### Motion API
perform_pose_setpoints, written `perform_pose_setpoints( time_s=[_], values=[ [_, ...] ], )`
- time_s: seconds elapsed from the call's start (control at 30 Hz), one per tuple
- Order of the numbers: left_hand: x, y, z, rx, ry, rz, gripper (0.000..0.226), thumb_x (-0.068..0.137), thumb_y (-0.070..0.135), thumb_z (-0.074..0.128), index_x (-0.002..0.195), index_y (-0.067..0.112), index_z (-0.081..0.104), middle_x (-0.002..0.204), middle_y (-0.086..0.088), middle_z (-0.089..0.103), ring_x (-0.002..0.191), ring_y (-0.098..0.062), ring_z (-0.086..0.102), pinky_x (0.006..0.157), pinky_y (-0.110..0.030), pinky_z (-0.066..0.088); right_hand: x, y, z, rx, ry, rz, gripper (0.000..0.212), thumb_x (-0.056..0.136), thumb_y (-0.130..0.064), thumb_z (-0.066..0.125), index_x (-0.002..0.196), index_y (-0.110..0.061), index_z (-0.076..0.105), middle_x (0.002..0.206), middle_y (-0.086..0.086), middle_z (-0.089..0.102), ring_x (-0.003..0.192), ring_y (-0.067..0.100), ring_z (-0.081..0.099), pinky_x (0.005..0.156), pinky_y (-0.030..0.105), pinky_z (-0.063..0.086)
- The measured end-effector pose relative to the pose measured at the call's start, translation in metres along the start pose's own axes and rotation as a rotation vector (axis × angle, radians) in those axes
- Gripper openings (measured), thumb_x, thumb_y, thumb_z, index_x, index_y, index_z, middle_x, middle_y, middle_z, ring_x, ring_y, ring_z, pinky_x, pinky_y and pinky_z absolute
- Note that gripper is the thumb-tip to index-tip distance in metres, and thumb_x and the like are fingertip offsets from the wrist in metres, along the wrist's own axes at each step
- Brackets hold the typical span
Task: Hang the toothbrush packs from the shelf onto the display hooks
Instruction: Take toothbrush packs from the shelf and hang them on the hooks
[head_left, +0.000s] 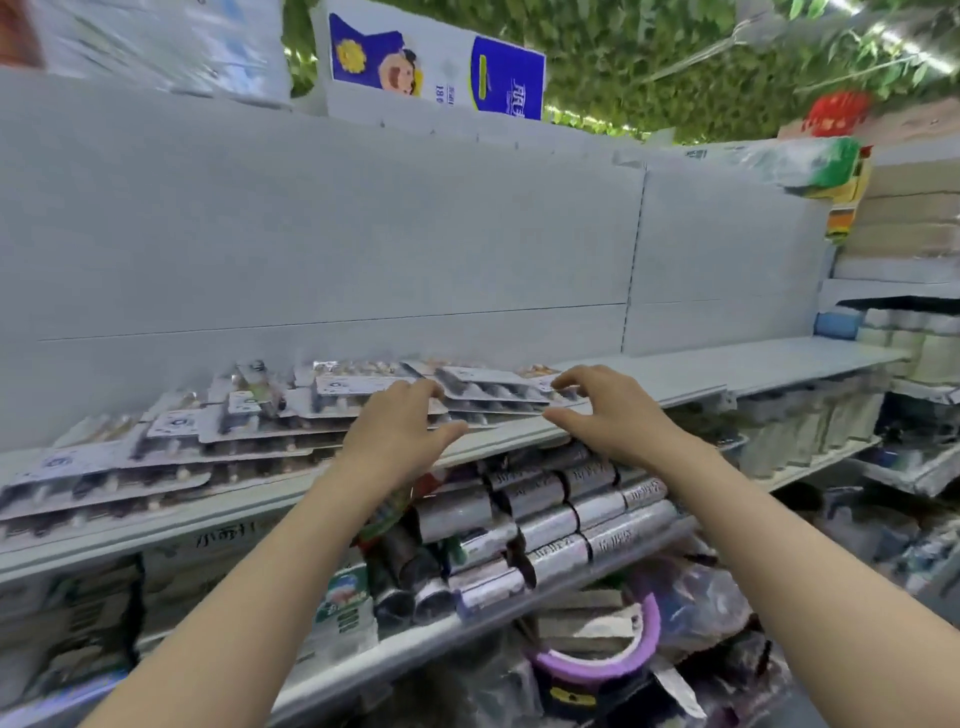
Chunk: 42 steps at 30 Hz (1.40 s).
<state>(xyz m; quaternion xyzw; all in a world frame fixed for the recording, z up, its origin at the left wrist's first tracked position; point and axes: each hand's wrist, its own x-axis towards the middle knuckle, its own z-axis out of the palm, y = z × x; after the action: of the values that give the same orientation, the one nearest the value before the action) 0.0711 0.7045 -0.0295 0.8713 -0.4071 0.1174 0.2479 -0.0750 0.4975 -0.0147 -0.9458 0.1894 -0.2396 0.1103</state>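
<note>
Reaches with left hand (400, 431) and right hand (610, 410) toward the toothbrush packs (332, 395) heaped on the shelf (675, 374). Holds the fingers of both hands spread and loosely curved over the right end of the heap, gripping nothing. Cannot tell from this angle whether the fingertips touch the top card or hover just above it.

Appears to stand at the very start of the job. Shows no pack lifted, no pack hung, and no display hooks anywhere in view, only a pale back panel (363, 234) rising behind the stock. Leaves, on this evidence, the whole pile still to move.

Finds the packs lying flat in stepped, overlapping stacks along the left and middle of the shelf, several cards deep and slightly fanned, some askew. Reads as wide blister cards, with a pale header strip bearing a small dark mark and a row of clear bubbles below. Blurs print and brush detail past reading.

Sits directly above a lower shelf crowded with silver-wrapped rolls (545, 514).
</note>
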Motion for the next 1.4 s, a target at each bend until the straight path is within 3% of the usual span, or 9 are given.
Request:
perform_pose_setpoints(
  time_s=[0.3, 0.5, 0.63, 0.77, 0.93, 1.13, 1.27, 1.4],
  values=[
    [0.076, 0.053, 0.054, 0.008, 0.108, -0.259, 0.061, 0.092, 0.058, 0.054, 0.140, 0.019, 0.048, 0.133, -0.003, 0.058, 0.126, -0.028, 0.050, 0.096, -0.042, 0.044, 0.094, 0.118, 0.008, 0.142, -0.083, -0.049, 0.049, 0.092, -0.051, 0.063, 0.130, -0.022, 0.059, 0.134, 0.000, 0.058, 0.120, 0.019, 0.056, 0.101, 0.040, 0.047],
    [0.109, 0.053, 0.077, 0.178, 0.156, -0.423, 0.065, 0.094, 0.066, 0.040, 0.128, 0.013, 0.056, 0.127, -0.009, 0.061, 0.126, -0.036, 0.043, 0.104, -0.045, 0.035, 0.144, 0.155, 0.045, 0.262, -0.082, -0.039, 0.048, 0.092, -0.051, 0.063, 0.127, -0.019, 0.060, 0.133, 0.002, 0.060, 0.123, 0.021, 0.055, 0.101, 0.040, 0.046],
    [0.132, 0.048, 0.085, 0.280, 0.135, -0.574, 0.088, 0.089, 0.079, 0.021, 0.146, 0.014, 0.040, 0.143, -0.013, 0.052, 0.138, -0.038, 0.033, 0.105, -0.047, 0.036, 0.170, 0.168, 0.070, 0.305, -0.035, -0.011, 0.049, 0.092, -0.051, 0.062, 0.129, -0.019, 0.060, 0.133, 0.001, 0.060, 0.124, 0.020, 0.053, 0.097, 0.034, 0.042],
    [0.152, 0.049, 0.097, 0.394, 0.068, -0.668, 0.101, 0.083, 0.086, 0.009, 0.153, 0.016, 0.029, 0.152, -0.016, 0.043, 0.145, -0.038, 0.024, 0.111, -0.050, 0.027, 0.191, 0.182, 0.091, 0.312, -0.009, 0.015, 0.050, 0.088, -0.053, 0.066, 0.128, -0.023, 0.060, 0.132, -0.001, 0.061, 0.125, 0.021, 0.051, 0.099, 0.037, 0.043],
    [0.161, 0.054, 0.113, 0.470, 0.114, -0.717, 0.103, 0.081, 0.088, 0.022, 0.153, 0.016, 0.029, 0.151, -0.019, 0.042, 0.142, -0.039, 0.026, 0.109, -0.049, 0.027, 0.207, 0.196, 0.104, 0.294, -0.099, 0.012, 0.062, 0.084, -0.060, 0.066, 0.137, -0.029, 0.054, 0.142, -0.002, 0.053, 0.135, 0.023, 0.040, 0.108, 0.046, 0.039],
    [0.166, 0.074, 0.110, 0.199, 0.360, -0.734, 0.112, 0.075, 0.076, 0.061, 0.154, 0.012, 0.014, 0.146, -0.028, 0.036, 0.135, -0.043, 0.032, 0.104, -0.049, 0.036, 0.222, 0.206, 0.101, 0.128, -0.292, -0.051, 0.085, 0.083, -0.079, 0.048, 0.155, -0.039, 0.029, 0.160, -0.007, 0.034, 0.148, 0.024, 0.024, 0.117, 0.046, 0.029],
    [0.158, 0.093, 0.113, -0.103, 0.513, -0.774, 0.117, 0.074, 0.055, 0.079, 0.157, 0.017, 0.005, 0.155, -0.022, 0.027, 0.136, -0.043, 0.039, 0.103, -0.051, 0.040, 0.222, 0.212, 0.094, 0.145, -0.324, -0.068, 0.081, 0.084, -0.077, 0.047, 0.152, -0.036, 0.035, 0.160, -0.005, 0.032, 0.147, 0.026, 0.016, 0.116, 0.047, 0.026],
    [0.135, 0.102, 0.128, -0.302, 0.625, -0.778, 0.118, 0.073, 0.045, 0.084, 0.158, 0.014, 0.008, 0.157, -0.013, 0.035, 0.143, -0.036, 0.034, 0.113, -0.049, 0.031, 0.209, 0.224, 0.087, 0.133, -0.293, -0.089, 0.078, 0.084, -0.079, 0.045, 0.148, -0.034, 0.042, 0.157, -0.006, 0.036, 0.145, 0.026, 0.020, 0.113, 0.046, 0.031]
  ],
)
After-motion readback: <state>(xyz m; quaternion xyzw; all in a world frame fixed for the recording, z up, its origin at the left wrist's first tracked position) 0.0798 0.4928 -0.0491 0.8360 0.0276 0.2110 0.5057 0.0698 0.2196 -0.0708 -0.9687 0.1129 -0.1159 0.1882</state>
